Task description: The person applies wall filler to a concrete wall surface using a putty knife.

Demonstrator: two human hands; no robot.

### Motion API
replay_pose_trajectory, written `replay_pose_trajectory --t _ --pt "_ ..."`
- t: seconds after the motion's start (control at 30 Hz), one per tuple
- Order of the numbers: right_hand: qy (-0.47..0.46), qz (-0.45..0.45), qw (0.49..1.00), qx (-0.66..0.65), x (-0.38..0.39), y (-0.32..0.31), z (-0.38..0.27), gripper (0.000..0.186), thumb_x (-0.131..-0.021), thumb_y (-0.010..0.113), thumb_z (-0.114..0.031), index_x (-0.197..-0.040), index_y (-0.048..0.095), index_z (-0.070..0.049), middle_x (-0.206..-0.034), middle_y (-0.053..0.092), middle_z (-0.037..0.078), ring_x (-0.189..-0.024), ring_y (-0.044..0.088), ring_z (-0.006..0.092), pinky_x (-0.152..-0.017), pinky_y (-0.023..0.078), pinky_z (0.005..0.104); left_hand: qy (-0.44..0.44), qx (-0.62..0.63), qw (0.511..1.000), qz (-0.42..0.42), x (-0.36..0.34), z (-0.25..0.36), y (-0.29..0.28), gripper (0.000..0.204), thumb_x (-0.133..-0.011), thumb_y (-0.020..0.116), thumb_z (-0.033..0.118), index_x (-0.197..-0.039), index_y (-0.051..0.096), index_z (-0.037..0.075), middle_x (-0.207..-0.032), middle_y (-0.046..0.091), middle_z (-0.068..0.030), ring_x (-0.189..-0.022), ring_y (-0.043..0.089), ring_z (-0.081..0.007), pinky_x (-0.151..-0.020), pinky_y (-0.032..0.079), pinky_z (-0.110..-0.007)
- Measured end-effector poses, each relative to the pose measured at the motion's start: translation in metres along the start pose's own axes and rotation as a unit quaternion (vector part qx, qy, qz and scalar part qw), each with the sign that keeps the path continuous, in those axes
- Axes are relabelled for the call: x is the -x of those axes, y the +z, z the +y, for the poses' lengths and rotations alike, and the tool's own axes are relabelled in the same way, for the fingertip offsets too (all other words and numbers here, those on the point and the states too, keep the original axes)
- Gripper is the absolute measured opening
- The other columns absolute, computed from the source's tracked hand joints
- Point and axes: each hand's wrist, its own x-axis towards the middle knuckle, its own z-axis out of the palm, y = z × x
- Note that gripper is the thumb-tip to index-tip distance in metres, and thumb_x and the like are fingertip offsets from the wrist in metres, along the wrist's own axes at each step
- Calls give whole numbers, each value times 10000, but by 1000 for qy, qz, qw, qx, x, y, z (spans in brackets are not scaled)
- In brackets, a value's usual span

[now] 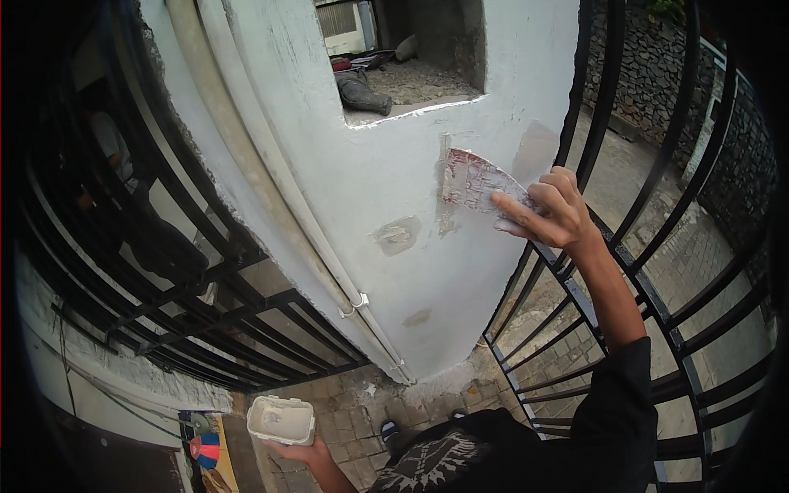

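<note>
My right hand point(555, 209) is closed around a putty spreader point(481, 182), a thin blade smeared with white and reddish residue. The blade lies against the white wall point(370, 177), over a grey strip of filler point(446, 215) below the square opening. Low on the left, my left hand point(302, 450) grips a white plastic tub point(282, 440) from beneath and the side; pale paste coats its inside. Other grey patches point(398, 236) mark the wall to the left of the spreader and lower down.
Black metal bars point(633, 263) stand close by my right arm, and more railings point(164, 329) run along the left. Two pale pipes point(283, 177) go down the wall. Dark objects point(362, 92) lie inside the opening. Paving bricks point(329, 403) cover the ground. Behind the left bars a person point(156, 222) is partly visible.
</note>
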Motion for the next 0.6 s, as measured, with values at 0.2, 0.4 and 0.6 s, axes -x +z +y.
replay_pose_trajectory --t 0.2,0.4,0.6 --pt "27 -47 999 -3 11 7 8 449 -775 767 -331 -1195 696 -190 -807 385 5 -725 437 179 -674 427 330 23 5 1000 -2 4 4 3 666 -979 309 601 -1479 336 161 -1431 463 -101 -1248 516 -341 -996 473 -521" --pt "-13 27 1000 -3 -8 -1 -3 433 -783 762 -324 -1188 700 -186 -796 378 4 -709 431 177 -660 415 329 45 -10 998 -37 -6 6 -5 672 -980 311 598 -1478 335 147 -1425 468 -103 -1235 524 -344 -982 485 -518" --pt "24 -43 999 -7 7 7 8 437 -773 769 -334 -1179 703 -185 -789 374 4 -700 422 171 -645 404 323 52 0 999 -18 -16 2 3 677 -971 318 606 -1474 342 153 -1406 483 -105 -1201 551 -344 -925 526 -509"
